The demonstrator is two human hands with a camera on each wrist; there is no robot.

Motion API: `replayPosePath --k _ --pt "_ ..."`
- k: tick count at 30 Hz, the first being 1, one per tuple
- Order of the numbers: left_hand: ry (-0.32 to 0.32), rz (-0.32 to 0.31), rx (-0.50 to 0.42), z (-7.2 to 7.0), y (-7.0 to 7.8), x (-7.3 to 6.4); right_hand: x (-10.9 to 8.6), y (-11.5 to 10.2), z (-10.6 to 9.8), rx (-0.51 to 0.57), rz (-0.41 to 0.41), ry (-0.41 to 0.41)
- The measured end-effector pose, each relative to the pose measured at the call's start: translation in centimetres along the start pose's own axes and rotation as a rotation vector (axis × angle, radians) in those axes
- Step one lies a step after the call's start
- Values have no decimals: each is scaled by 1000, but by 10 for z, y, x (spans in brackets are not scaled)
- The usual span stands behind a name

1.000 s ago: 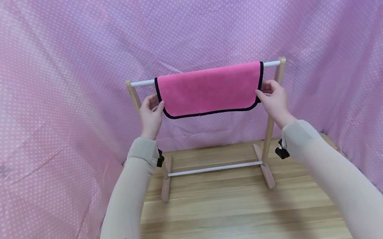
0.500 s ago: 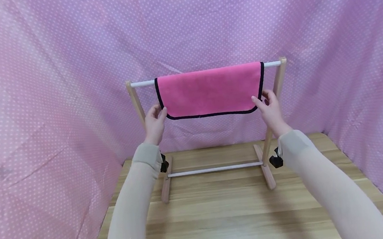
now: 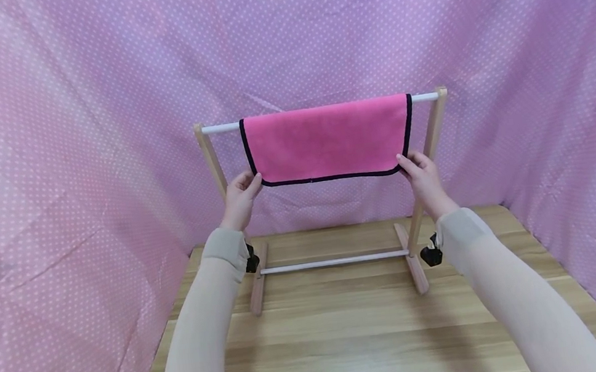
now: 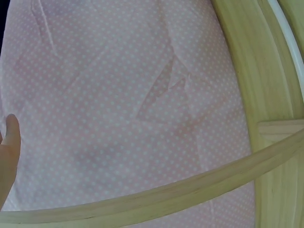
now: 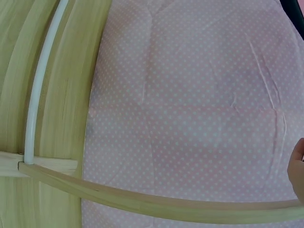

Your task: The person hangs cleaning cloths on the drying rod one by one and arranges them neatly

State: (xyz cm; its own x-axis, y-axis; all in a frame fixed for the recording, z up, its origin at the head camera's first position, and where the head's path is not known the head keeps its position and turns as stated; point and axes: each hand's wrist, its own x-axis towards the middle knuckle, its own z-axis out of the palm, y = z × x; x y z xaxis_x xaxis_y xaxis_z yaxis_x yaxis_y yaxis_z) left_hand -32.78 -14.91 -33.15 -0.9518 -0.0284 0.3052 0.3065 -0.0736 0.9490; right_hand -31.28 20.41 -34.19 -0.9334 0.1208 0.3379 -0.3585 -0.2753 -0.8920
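Observation:
A pink cloth (image 3: pixel 328 142) with black edging hangs over the white top bar (image 3: pixel 221 128) of a wooden rack (image 3: pixel 211 159). My left hand (image 3: pixel 240 198) pinches its lower left corner, thumb in front and fingers behind. At the lower right corner my right hand (image 3: pixel 424 180) pinches the cloth the same way. The fingers behind the cloth are partly hidden. Only a bit of the left hand (image 4: pixel 8 152) shows at the left edge of the left wrist view, and a bit of the right hand (image 5: pixel 297 173) at the right edge of the right wrist view.
The rack's two feet (image 3: pixel 414 268) stand on a wood-grain surface (image 3: pixel 339 342), joined by a low white rod (image 3: pixel 335 262). Pink polka-dot fabric (image 3: pixel 313 35) hangs behind and along both sides.
Both hands have slid down the cloth's side edges to its lower corners. The cloth stays over the bar, its front lying nearly as before.

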Motion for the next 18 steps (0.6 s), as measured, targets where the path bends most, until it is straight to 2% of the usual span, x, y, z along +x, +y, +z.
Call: replayPosePath --k 2,6,9,13,18 --pt "1 -11 -16 0 -1 -2 -1 2 1 27 -16 12" --pt "46 -24 -68 3 -5 -4 -3 0 2 81 -43 -26" --pt "90 -22 -88 6 -9 -4 -5 -5 2 59 -52 -38" --pt "138 6 -113 10 -15 -5 -3 -9 2 -11 -22 21" --pt "179 54 -161 13 -18 -6 -3 -6 4 -8 64 50"
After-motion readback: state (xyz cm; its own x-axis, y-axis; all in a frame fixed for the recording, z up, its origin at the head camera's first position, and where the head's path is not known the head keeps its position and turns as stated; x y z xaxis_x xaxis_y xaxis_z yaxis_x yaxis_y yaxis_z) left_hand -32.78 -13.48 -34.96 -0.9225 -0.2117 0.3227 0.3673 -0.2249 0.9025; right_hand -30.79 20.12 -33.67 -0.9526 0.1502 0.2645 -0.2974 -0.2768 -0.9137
